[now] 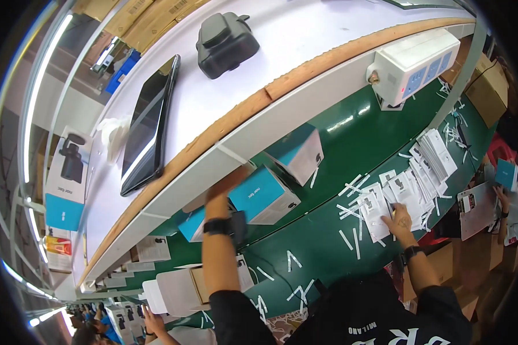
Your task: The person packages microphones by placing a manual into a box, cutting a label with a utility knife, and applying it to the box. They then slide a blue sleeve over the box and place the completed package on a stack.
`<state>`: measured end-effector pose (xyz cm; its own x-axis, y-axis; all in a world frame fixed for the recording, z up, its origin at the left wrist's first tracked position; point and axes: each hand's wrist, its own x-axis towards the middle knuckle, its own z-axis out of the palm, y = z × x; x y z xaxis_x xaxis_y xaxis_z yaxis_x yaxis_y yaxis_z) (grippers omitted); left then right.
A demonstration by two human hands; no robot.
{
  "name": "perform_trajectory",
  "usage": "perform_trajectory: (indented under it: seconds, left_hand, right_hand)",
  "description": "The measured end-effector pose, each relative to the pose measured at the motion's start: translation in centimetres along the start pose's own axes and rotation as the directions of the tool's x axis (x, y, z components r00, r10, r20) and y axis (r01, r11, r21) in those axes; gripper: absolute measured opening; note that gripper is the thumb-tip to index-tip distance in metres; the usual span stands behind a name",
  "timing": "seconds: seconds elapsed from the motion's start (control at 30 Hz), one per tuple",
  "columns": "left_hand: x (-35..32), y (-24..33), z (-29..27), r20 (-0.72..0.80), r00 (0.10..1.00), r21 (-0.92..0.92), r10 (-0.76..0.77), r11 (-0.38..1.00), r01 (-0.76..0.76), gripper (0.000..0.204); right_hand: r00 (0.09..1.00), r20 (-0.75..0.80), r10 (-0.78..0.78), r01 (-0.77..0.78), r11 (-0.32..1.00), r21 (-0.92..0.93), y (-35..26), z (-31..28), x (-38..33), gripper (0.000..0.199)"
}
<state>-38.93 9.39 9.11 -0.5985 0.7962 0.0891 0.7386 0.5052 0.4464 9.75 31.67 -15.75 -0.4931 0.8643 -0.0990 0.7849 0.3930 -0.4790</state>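
My left hand (227,183) reaches under the white shelf edge beside several blue-and-white cartons (258,192). It is smeared by motion, and its fingers are hard to make out. A dark band circles that wrist. On the right, my right hand (399,223) has its thumb and fingers closed on the edge of a white printed leaflet (374,213). More leaflets (431,158) lie fanned in a pile beyond it. Narrow white paper strips (351,238) are scattered around the pile on the green table (322,230).
Overhead runs a white shelf (328,34) with a wooden edge, bearing a black tablet-like device (149,126) and a black camera-like device (227,43). A white socket box (417,66) hangs below it. Co-workers' hands (152,322) show at lower left, near an open carton (178,293), and far right.
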Motion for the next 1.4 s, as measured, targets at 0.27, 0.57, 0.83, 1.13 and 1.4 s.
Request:
perform_trajectory:
  seconds: [0.27, 0.57, 0.83, 1.13, 1.4]
  left_hand:
    - [-10.5, -16.1, -4.6, -0.489, 0.872, 0.600, 0.014, 0.731, 0.325, 0.030]
    - [-27.4, 1.2, -6.2, -0.675, 0.588, 0.502, 0.446, 0.861, -0.077, 0.021]
    - [-38.4, 8.7, -2.1, -0.679, 0.630, 0.425, 0.378, 0.901, -0.083, 0.022]
    - [-32.7, 9.4, 9.0, -0.553, 0.753, 0.019, 0.356, 0.909, -0.416, 0.018]
    - [-36.0, 9.4, 14.5, -0.393, 0.889, -0.263, 0.238, 0.897, -0.356, 0.023]
  right_hand:
    - [0.963, 0.270, 0.018, -0.001, 0.998, -0.062, -3.3, 5.3, 2.8, 0.059]
    - [0.977, 0.199, 0.082, -0.082, 0.997, -0.009, -2.4, 3.5, -0.3, 0.051]
    - [0.992, 0.123, 0.019, -0.014, 0.999, -0.043, -1.5, -0.3, 1.6, 0.040]
    - [0.971, 0.117, -0.210, 0.234, 0.938, -0.255, -2.4, -2.6, 0.3, 0.026]
    - [0.982, -0.047, -0.184, 0.188, 0.975, 0.116, -3.4, -7.1, -1.5, 0.014]
